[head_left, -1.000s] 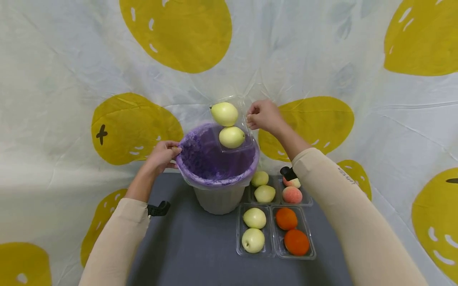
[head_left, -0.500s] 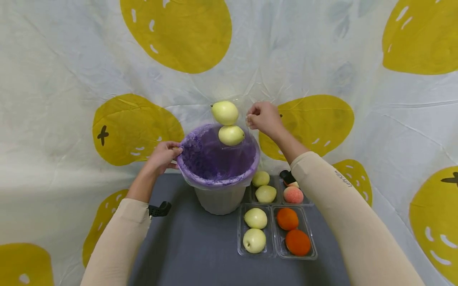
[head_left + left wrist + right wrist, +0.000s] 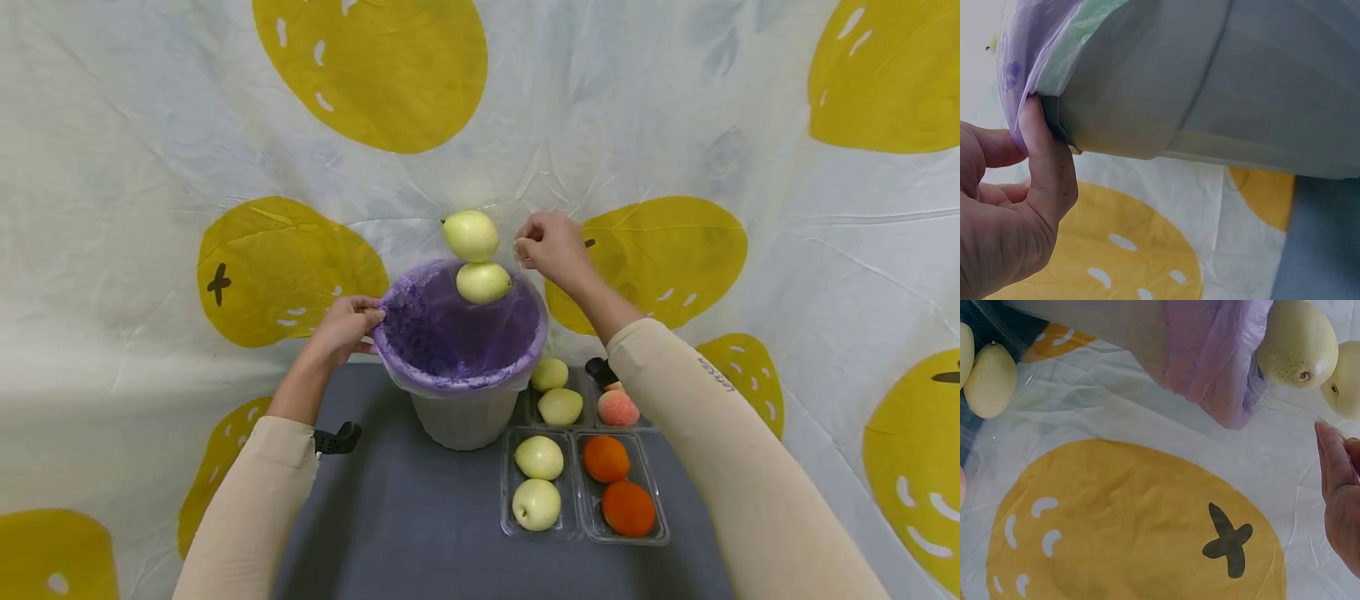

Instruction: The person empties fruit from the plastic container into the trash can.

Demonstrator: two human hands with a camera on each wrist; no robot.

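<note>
Smooth yellow-green pears (image 3: 476,257) in clear, thin clamshell; crinkled purple bin liner (image 3: 457,333)

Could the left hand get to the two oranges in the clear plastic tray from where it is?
Probably yes, once it lets go. The left hand grips the purple-lined grey bin's rim; the two oranges lie uncovered in the clear plastic tray beyond the bin, though the right forearm hangs close alongside.

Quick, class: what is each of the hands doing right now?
Left hand: grips the bin rim and purple liner.
Right hand: pinches a clear pack of two pears over the bin.
</note>
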